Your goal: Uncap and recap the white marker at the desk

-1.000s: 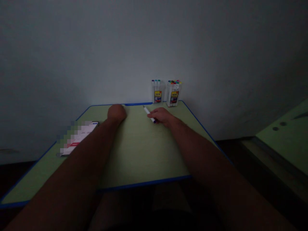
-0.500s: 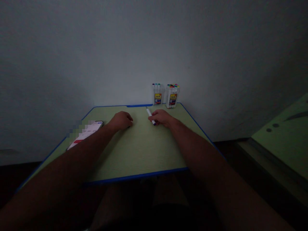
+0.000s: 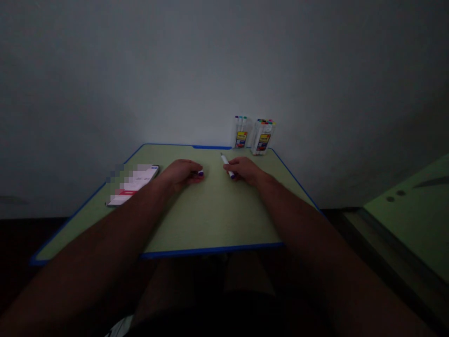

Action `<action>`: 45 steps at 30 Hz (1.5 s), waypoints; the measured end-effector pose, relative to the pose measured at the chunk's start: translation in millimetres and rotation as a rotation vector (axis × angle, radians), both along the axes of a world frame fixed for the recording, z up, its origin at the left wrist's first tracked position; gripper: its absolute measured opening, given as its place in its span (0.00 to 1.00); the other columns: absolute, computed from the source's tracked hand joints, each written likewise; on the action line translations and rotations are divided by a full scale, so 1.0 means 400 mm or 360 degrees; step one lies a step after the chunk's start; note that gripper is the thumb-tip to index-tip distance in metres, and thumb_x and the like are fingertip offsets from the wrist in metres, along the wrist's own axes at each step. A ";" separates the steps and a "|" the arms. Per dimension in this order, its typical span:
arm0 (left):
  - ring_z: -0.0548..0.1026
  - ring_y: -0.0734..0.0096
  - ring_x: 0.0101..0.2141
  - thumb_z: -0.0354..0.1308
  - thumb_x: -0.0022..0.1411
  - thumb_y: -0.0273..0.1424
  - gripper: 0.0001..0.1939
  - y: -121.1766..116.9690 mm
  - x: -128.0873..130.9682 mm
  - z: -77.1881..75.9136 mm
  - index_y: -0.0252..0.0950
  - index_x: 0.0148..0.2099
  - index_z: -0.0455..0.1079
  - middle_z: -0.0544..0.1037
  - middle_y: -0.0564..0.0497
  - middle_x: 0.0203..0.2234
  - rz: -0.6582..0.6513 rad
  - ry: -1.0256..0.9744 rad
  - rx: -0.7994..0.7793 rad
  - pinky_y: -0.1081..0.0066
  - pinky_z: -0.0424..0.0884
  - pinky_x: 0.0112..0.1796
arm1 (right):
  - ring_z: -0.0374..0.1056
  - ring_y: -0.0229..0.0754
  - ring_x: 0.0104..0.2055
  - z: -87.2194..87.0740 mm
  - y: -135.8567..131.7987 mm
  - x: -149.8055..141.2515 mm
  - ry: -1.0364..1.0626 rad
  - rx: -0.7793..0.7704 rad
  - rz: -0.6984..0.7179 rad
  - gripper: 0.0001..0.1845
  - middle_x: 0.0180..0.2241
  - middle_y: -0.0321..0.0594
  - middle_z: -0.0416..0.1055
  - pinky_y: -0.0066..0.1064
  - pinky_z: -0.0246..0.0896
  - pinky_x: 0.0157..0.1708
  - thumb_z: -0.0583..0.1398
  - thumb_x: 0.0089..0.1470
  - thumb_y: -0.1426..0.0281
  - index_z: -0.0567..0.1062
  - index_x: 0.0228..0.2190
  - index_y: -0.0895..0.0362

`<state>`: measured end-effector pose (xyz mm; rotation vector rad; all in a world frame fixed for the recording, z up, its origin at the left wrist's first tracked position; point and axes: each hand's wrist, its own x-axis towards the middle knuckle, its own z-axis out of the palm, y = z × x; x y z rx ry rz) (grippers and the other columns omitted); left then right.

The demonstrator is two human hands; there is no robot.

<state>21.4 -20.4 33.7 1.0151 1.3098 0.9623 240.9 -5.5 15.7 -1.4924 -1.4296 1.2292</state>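
Note:
On a green desk with blue edging [image 3: 196, 220], my right hand [image 3: 245, 169] is closed around a white marker pen [image 3: 227, 165] whose tip points away toward the wall. My left hand [image 3: 182, 172] rests on the desk to the left of it, fingers curled, pinching a small purple marker cap [image 3: 200, 173]. The two hands lie about a hand's width apart, near the far half of the desk.
Two clear packs of coloured markers [image 3: 240, 133] [image 3: 264, 136] stand at the desk's far right corner against the wall. A phone with a lit screen [image 3: 135, 184] lies at the left. Another green desk [image 3: 414, 210] stands at the right.
My left hand has drawn back from the desk's far edge toward the middle and now shows a purple cap at its fingertips. My right hand stayed on the marker. The view shifted slightly.

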 end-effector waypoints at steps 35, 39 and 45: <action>0.75 0.73 0.23 0.64 0.55 0.19 0.04 -0.001 0.001 -0.022 0.31 0.32 0.73 0.77 0.48 0.24 -0.0016 -0.0033 0.0014 0.69 0.80 0.31 | 0.61 0.31 0.16 -0.004 -0.007 -0.006 0.0005 -0.0007 0.0016 0.13 0.18 0.31 0.67 0.22 0.58 0.15 0.68 0.58 0.67 0.71 0.28 0.58; 0.73 0.75 0.22 0.64 0.56 0.20 0.03 -0.002 -0.002 -0.018 0.30 0.32 0.74 0.77 0.48 0.25 0.0018 -0.0021 0.0020 0.70 0.80 0.30 | 0.60 0.30 0.16 -0.002 -0.005 0.001 -0.0024 0.0017 -0.0012 0.11 0.18 0.30 0.66 0.22 0.58 0.14 0.67 0.58 0.67 0.72 0.29 0.58; 0.75 0.73 0.24 0.64 0.56 0.21 0.03 0.005 -0.012 -0.023 0.31 0.35 0.76 0.79 0.46 0.27 0.0042 -0.0017 0.0049 0.66 0.81 0.34 | 0.61 0.31 0.17 0.004 -0.008 0.007 -0.0001 0.0041 -0.0032 0.10 0.21 0.32 0.68 0.23 0.58 0.14 0.66 0.59 0.69 0.74 0.29 0.59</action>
